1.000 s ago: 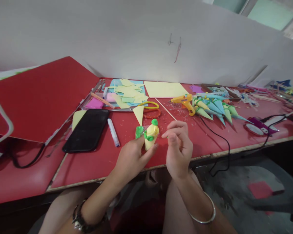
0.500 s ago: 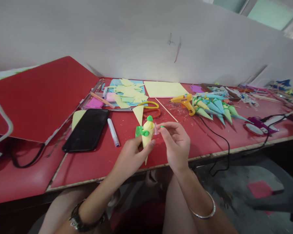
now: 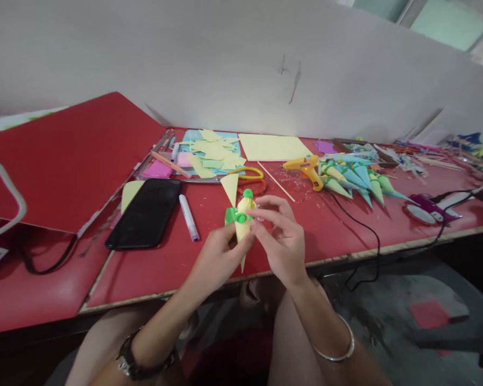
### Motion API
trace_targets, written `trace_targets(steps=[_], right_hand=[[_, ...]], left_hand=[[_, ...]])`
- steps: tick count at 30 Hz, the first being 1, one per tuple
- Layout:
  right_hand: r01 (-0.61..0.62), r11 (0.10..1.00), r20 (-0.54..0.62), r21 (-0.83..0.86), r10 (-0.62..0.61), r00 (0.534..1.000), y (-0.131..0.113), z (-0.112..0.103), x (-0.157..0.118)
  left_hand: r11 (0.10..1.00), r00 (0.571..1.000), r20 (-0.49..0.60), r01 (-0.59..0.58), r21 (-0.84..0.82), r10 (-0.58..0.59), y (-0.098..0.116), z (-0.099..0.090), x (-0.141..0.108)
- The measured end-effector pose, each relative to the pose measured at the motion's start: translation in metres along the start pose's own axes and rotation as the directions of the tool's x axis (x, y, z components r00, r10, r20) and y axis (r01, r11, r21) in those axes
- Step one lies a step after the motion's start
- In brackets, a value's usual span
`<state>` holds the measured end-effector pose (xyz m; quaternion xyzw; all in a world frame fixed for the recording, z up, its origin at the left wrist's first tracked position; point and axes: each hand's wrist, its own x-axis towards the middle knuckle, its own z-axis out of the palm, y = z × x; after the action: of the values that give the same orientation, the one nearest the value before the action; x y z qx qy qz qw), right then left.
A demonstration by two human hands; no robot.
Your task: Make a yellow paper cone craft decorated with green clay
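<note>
In my left hand (image 3: 219, 249), fingers closed around it, is a yellow paper cone (image 3: 242, 232), tip pointing down. Pale yellow stuff resembling clay tops the cone, with a green ball (image 3: 247, 193) above it and a green lump (image 3: 242, 218) on the rim. Shiny green wrapping (image 3: 230, 215) sticks out left of the cone. My right hand (image 3: 284, 233) has its thumb and fingertips drawn together against the cone's right side. What sits between those fingertips is hidden.
Behind the hands lie scissors (image 3: 260, 179), a thin stick (image 3: 276, 182) and a yellow glue gun (image 3: 306, 169). Finished-looking paper cones (image 3: 356, 179) are piled at right. A phone (image 3: 145, 214) and a white marker (image 3: 189, 219) lie left. A black cord (image 3: 370, 230) crosses the table's front edge.
My right hand has moved left, from beside the cone onto its right side. The small green piece pinched in its fingers before is now out of sight. The left hand still holds the cone.
</note>
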<state>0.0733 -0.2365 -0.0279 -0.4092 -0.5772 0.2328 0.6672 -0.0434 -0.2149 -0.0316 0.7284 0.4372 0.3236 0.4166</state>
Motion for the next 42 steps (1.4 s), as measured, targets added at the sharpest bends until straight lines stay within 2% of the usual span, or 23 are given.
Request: trace_targets(steps=[11,20,31,42], right_hand=[[-0.11,0.984,0.037,0.139,0.106,0.994,0.0026,0.0001,0.0014],[-0.251,0.921,0.079,0.297,0.238,0.968,0.0024,0.0042,0.0005],[-0.232,0.946,0.039,0.226,0.229,0.973,0.0003,0.005,0.0017],[-0.228,0.933,0.0,0.279,0.238,0.971,-0.0012,0.0074,0.0001]], left_hand=[[0.999,0.999,0.003,-0.041,0.007,0.041,-0.0045,0.0009,-0.0008],[0.999,0.999,0.011,-0.03,0.027,0.03,-0.0027,-0.0013,-0.0006],[0.999,0.999,-0.002,-0.04,0.031,0.04,-0.0004,-0.0009,-0.0005],[0.997,0.998,0.013,-0.059,0.056,0.058,-0.0003,-0.0007,-0.001]])
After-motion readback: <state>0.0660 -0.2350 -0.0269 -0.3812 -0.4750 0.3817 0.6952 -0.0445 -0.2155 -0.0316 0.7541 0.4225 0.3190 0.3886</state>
